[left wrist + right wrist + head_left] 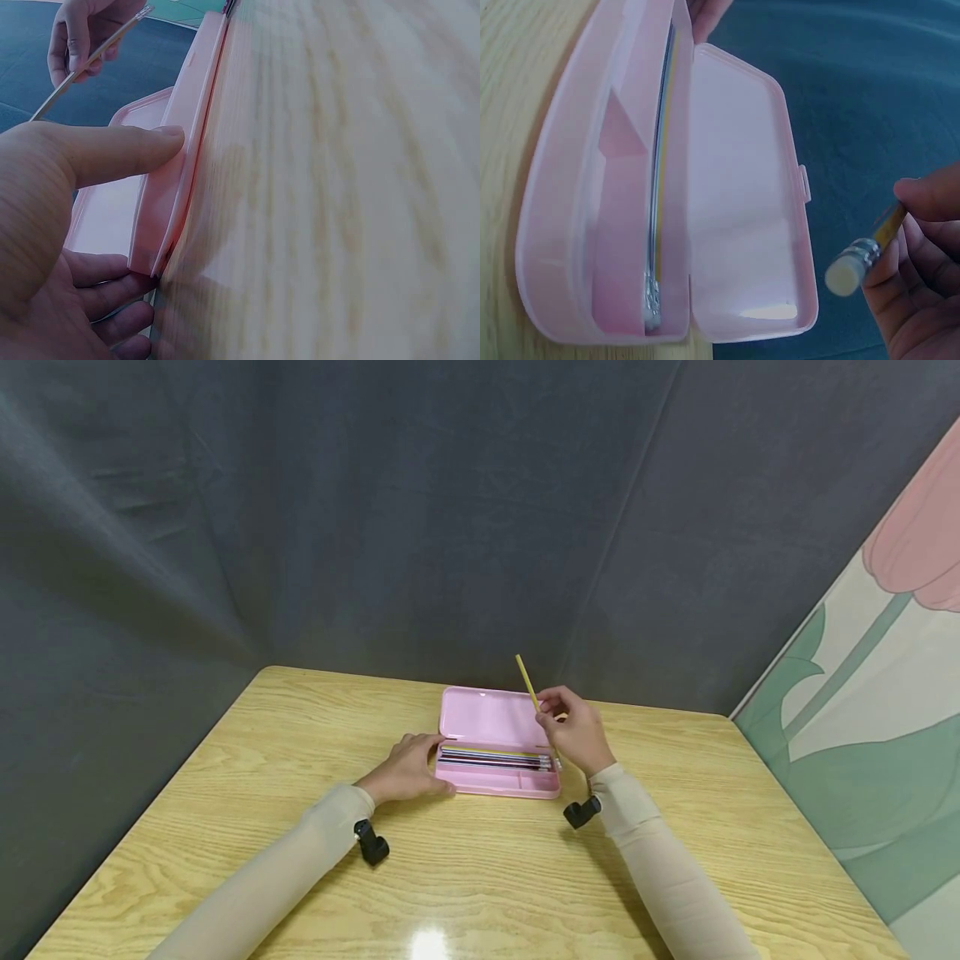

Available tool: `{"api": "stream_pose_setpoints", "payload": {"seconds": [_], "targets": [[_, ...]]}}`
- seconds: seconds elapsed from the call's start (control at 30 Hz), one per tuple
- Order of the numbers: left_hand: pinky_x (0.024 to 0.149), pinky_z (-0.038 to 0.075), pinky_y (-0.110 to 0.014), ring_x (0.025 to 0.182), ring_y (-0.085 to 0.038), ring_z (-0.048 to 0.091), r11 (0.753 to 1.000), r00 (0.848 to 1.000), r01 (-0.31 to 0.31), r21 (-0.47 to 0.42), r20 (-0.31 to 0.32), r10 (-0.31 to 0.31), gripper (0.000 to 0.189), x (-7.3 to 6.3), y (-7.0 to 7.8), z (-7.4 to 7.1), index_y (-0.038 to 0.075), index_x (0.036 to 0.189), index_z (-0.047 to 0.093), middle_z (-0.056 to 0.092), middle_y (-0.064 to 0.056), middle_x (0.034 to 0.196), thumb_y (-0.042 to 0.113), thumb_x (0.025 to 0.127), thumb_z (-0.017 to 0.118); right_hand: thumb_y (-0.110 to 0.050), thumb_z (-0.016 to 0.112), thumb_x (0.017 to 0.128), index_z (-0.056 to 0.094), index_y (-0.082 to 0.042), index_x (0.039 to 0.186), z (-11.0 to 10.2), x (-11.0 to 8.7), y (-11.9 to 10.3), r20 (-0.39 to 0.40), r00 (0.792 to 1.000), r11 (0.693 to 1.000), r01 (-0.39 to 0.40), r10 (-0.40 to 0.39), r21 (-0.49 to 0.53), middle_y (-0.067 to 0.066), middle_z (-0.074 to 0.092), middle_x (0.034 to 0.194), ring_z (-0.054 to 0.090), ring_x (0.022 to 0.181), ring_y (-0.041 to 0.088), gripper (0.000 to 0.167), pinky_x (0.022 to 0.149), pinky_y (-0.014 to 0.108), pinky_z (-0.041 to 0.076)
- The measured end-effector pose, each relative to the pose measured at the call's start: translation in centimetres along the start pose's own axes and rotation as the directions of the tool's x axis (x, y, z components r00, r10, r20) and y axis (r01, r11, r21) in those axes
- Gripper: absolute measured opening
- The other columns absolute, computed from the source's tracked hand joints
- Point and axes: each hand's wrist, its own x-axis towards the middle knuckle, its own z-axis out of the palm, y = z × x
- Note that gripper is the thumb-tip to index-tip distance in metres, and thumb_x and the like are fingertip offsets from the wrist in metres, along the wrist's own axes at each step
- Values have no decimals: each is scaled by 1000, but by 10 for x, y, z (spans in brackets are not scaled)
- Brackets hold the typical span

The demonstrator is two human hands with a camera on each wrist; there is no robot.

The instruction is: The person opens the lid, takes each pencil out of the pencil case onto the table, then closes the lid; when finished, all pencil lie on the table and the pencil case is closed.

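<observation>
One yellow pencil (528, 682) is held up at a tilt, eraser end low, by R end of pink case (480, 780); R hand (576, 733) pinches it betw. thumb & fingers. More pencils (491, 757) lie lengthwise in the case's rear compartment, lid (487, 714) folded back. L hand (408, 768) grips the case's L end, thumb on front wall. Risk: pencil could swivel or slip if its eraser end clips the rim, since pinch is prob. light; case could skid on smooth tbl (465, 877) if L hand lets go. Dark curtain (450, 527) behind.
</observation>
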Motion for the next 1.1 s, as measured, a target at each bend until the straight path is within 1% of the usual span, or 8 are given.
{"api": "stream_pose_setpoints", "payload": {"seconds": [0.23, 0.5, 0.83, 1.1], "targets": [[116, 37, -51, 137, -30, 43, 1000, 1000, 5, 2, 0, -5, 92, -2, 2, -1, 11, 151, 46, 52, -8, 152, 36, 73, 88, -1, 71, 88, 68, -4, 111, -9, 0, 2, -27, 1000, 1000, -12, 12, -6, 12, 67, 93, 63, 82, 21, 23, 72, 16, 50], [116, 38, -50, 137, -30, 43, 1000, 1000, -1, 4, -2, 1, 92, -2, 3, -2, 10, 151, 47, 52, -8, 151, 37, 73, 88, -2, 70, 89, 69, -3, 111, -18, 0, 6, -55, 998, 1000, -21, 20, -22, 13, 68, 94, 62, 83, 16, 23, 74, 14, 49], [116, 37, -50, 137, -30, 43, 1000, 1000, -2, 4, 2, 2, 92, 0, 2, -2, 11, 151, 47, 53, -8, 151, 37, 73, 88, -1, 71, 89, 68, -3, 111, -28, -3, 18, -78, 997, 999, -26, 23, -39, 13, 69, 93, 62, 80, 13, 22, 72, 12, 48], [115, 37, -51, 136, -29, 43, 1000, 1000, 6, -14, 8, -6, 92, 0, 1, -1, 11, 151, 47, 52, -7, 152, 38, 73, 89, -3, 70, 90, 68, -3, 112, -37, -5, 22, -93, 994, 997, -57, 52, -46, 12, 69, 94, 61, 81, 10, 22, 70, 11, 48]]}}
